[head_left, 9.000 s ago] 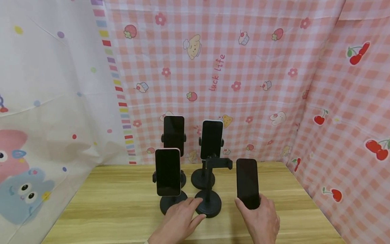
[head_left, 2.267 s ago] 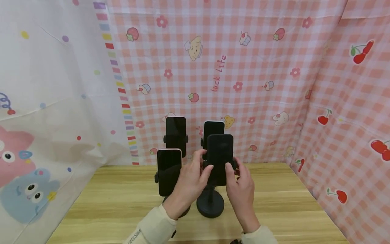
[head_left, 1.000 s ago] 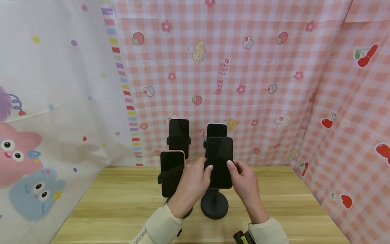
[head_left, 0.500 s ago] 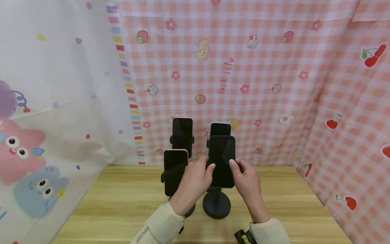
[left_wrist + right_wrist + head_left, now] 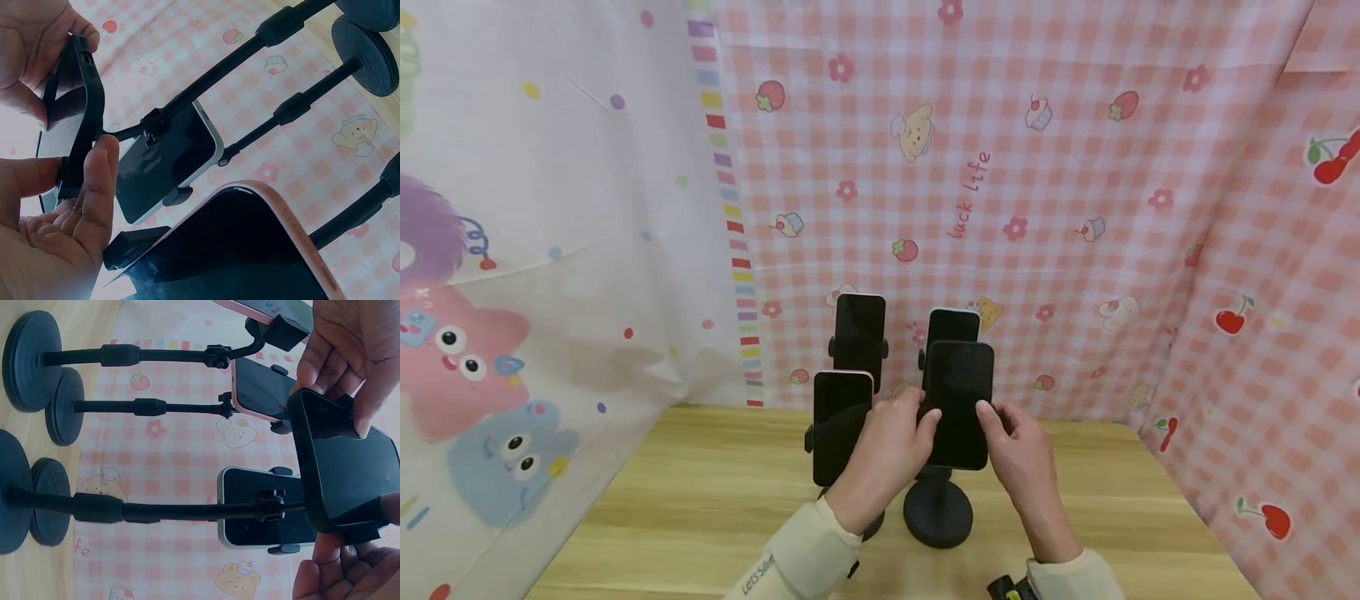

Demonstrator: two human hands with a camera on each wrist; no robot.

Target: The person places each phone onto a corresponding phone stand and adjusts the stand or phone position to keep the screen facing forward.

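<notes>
A black smartphone (image 5: 961,400) stands upright at the clamp of the front right phone stand (image 5: 938,515). My left hand (image 5: 891,442) holds its left side, the thumb at the front edge and the fingers behind. On the opposite side my right hand (image 5: 1021,458) grips the phone's edge and the clamp in the same way. In the left wrist view, the left thumb and fingers pinch a black clamp arm (image 5: 70,181) beside the phone. The right wrist view shows the phone's lower end (image 5: 331,519) between both hands. Part of the clamp is hidden behind the fingers.
Close by my left forearm, a pink-edged phone (image 5: 842,429) sits in the front left stand. Behind are two more mounted phones, one at left (image 5: 860,337) and a white-edged one (image 5: 953,325) at right. Wooden tabletop (image 5: 1112,508) lies below, with patterned cloth (image 5: 1075,167) around it.
Nine seconds ago the right hand held the phone apart from the stand, and the left was at the stand's base. Since then the phone has come to the clamp, both hands on it. Lately only the head view shifts.
</notes>
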